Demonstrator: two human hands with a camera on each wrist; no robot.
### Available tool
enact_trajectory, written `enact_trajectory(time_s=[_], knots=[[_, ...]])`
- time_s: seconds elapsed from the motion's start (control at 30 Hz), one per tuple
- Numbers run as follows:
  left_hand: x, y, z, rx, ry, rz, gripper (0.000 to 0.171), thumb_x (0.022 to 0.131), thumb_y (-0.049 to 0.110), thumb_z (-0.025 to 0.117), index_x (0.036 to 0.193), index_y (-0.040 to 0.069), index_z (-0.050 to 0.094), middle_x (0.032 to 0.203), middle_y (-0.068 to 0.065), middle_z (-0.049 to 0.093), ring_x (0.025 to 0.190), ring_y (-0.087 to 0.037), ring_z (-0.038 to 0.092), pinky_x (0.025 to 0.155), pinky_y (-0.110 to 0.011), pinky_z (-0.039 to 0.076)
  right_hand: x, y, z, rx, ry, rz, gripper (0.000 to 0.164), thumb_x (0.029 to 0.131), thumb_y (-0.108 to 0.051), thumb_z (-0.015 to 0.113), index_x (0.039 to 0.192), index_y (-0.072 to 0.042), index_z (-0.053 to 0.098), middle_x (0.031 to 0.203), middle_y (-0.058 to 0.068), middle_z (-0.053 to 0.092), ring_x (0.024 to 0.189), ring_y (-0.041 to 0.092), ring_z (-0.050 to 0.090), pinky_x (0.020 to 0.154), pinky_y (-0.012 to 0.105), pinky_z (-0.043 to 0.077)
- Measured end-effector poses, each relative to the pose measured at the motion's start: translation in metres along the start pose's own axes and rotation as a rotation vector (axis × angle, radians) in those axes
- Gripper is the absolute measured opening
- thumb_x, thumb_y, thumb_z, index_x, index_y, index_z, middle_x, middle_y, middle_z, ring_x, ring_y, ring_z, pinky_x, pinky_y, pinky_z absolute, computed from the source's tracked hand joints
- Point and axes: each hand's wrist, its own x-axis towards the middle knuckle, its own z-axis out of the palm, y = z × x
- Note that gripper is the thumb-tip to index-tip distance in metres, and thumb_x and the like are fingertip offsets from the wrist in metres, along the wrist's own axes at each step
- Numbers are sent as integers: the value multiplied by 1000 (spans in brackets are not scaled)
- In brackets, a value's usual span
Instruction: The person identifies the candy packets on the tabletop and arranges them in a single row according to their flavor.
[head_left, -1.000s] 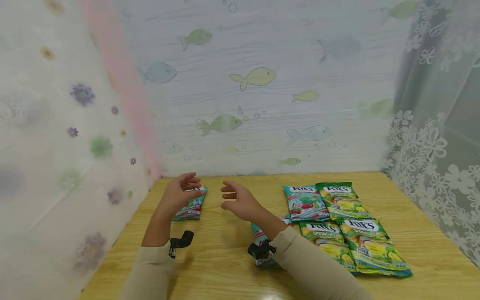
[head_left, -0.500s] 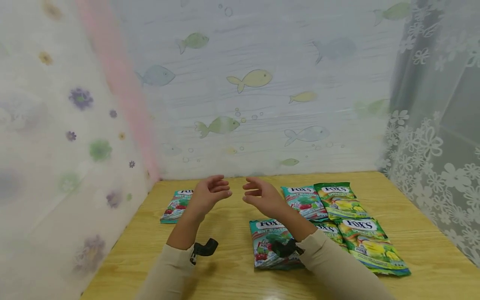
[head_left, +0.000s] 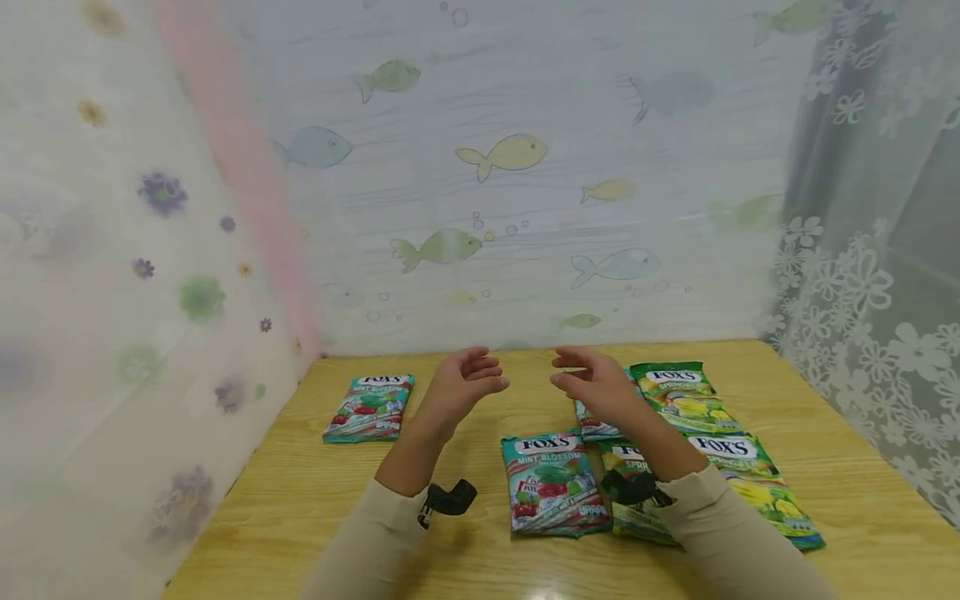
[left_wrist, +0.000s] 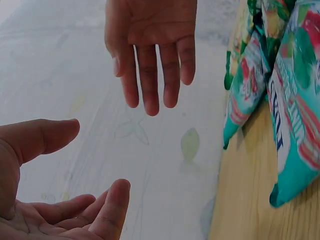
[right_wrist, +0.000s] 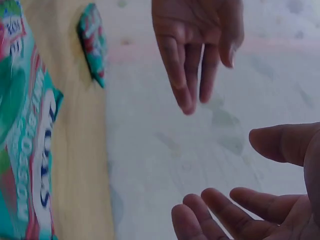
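Note:
My left hand [head_left: 463, 390] hovers above the middle of the table, its fingers relaxed and holding nothing. Facing it, my right hand [head_left: 598, 387] is also raised and bare, partly covering a teal candy bag [head_left: 592, 423] behind it. Between and below the two hands lies another teal Fox's Mint Blossom candy bag [head_left: 555, 487]. A third mint bag [head_left: 371, 408] lies alone at the left. In the left wrist view, the palm of my right hand [left_wrist: 157, 45] shows with fingers pointing down; a gap separates the hands.
Green-yellow Fox's candy bags lie at the right: one at the back [head_left: 682, 400], one in front [head_left: 772, 496], and one [head_left: 637, 517] partly hidden under my right wrist. A fish-patterned curtain [head_left: 480, 200] closes off the back of the wooden table [head_left: 262, 517].
Both hands have moved to the right above the table, staying apart. The left mint bag and the front mint bag are now uncovered; no bag has visibly shifted.

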Motion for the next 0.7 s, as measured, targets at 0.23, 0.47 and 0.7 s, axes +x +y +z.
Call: enact_trajectory(time_s=[0.23, 0.47, 0.7], knots=[[9, -1, 22, -57, -24, -6, 70, 95, 16, 76, 155, 4, 42, 147, -15, 57, 137, -32, 57, 114, -49, 47, -9, 17, -34, -18, 23, 56, 66, 105, -35, 63, 159, -5, 39, 152, 24, 50, 133, 43, 57, 100, 52, 57], [19, -5, 49, -99, -21, -6, 72, 95, 19, 75, 156, 3, 41, 148, -18, 55, 137, -34, 55, 115, -52, 45, -16, 30, -63, -107, 43, 134, 69, 106, -36, 60, 159, 2, 35, 153, 30, 47, 130, 47, 57, 100, 56, 56], [19, -21, 69, -76, -40, -77, 76, 95, 24, 75, 158, 4, 38, 151, -17, 52, 140, -36, 52, 116, -56, 42, -18, 38, -78, -94, 9, 236, 71, 108, -34, 55, 159, 8, 28, 157, 35, 37, 138, 50, 48, 105, 57, 52]])
